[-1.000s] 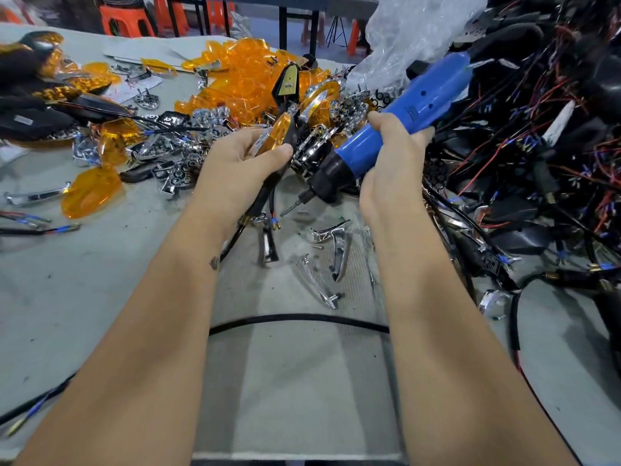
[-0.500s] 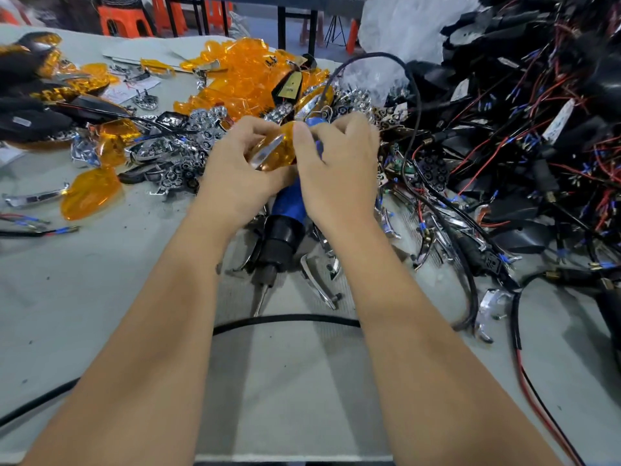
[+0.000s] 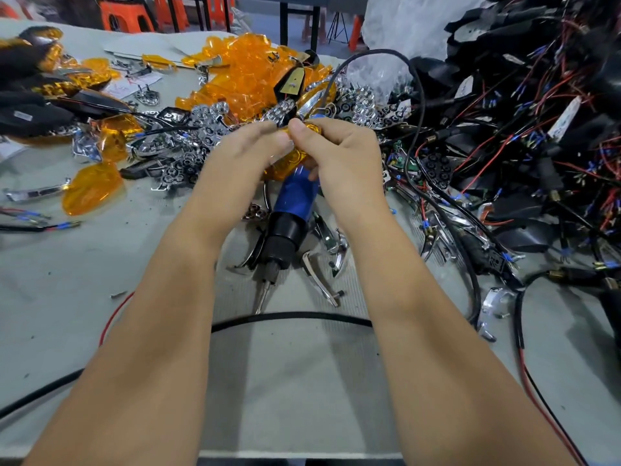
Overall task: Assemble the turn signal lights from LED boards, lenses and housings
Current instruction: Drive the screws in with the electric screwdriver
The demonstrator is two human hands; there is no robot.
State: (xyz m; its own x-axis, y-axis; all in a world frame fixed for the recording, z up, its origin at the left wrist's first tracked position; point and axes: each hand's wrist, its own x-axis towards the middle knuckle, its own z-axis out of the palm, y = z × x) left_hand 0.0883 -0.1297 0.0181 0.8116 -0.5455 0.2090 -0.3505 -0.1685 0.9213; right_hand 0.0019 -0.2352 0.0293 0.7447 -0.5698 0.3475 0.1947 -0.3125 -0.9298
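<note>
Both hands on one amber turn signal light (image 3: 293,160)
Left hand (image 3: 247,153) and right hand (image 3: 341,156) pinch it between them above the blue screwdriver (image 3: 295,200) lying on the counter (image 3: 67,280).

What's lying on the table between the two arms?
In the head view, a blue electric screwdriver lies between the arms, tip pointing toward the person, with shiny metal pieces beside it.

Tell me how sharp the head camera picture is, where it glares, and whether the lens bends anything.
Head view: the left hand and right hand around the amber lens are slightly motion-blurred; the blue screwdriver and nearby chrome pieces look sharp. Glare spots sit on the chrome and the plastic bag. Wide-angle distortion stretches the forearms and curves the table. Lighting is soft, shadows faint.
</note>
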